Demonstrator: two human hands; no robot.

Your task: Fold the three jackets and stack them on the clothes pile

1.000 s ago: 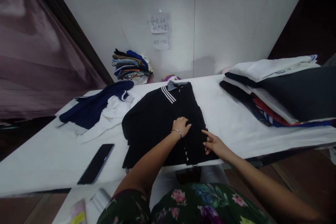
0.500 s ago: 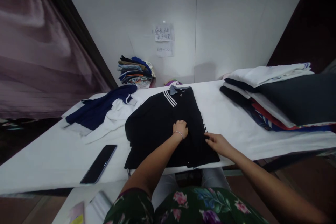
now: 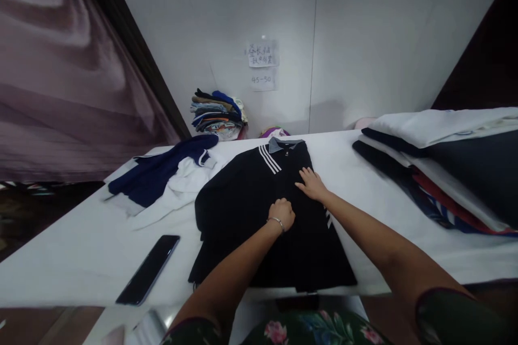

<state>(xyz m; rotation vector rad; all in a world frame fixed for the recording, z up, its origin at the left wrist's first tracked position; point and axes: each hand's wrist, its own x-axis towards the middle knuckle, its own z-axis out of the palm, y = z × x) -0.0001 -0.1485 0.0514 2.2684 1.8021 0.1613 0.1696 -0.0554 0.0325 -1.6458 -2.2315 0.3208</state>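
Note:
A black zip-up jacket [image 3: 238,199] with a grey collar and white shoulder stripes lies front up on the white table. Its body is spread flat, with the right side drawn in towards the middle. My left hand [image 3: 282,214], wearing a bracelet, is closed on the cloth near the jacket's centre; its fingertips are hidden. Flat on the upper right part of the jacket rests my right hand [image 3: 312,184], fingers spread. White stripes show at the jacket's right edge, just below that wrist.
Folded garments form a pile [image 3: 453,167] on the right. A navy and white garment [image 3: 162,175] lies loose at the left, behind a phone [image 3: 148,269]. Beyond the table's far edge stands a stack of clothes [image 3: 218,113] by the wall. Two paper notes [image 3: 263,64] hang there.
My right hand has moved from the jacket's right edge up onto its upper right part and flattened out. My left hand has stayed on the middle of the jacket. The view has shifted slightly.

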